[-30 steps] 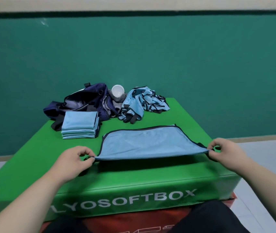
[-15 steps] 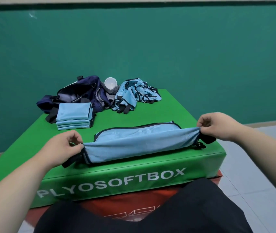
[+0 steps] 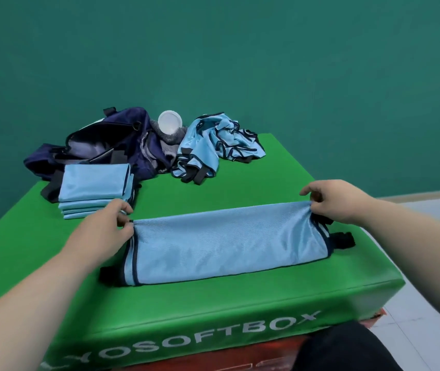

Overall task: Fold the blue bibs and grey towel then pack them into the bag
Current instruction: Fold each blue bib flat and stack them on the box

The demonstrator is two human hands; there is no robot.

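Left hand (image 3: 103,226) and right hand (image 3: 336,200) pinching far corners, blue bib (image 3: 227,245) folded over

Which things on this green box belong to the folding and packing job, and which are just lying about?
Job:
light blue bib with dark trim, pinched by left hand and right hand
stack of folded blue bibs
crumpled heap of blue bibs
grey towel
open navy fabric bag

Lying about:
white round cup or lid
green padded box (work surface only)

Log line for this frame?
folding bib | left hand pinches left end | right hand pinches right end | bag open
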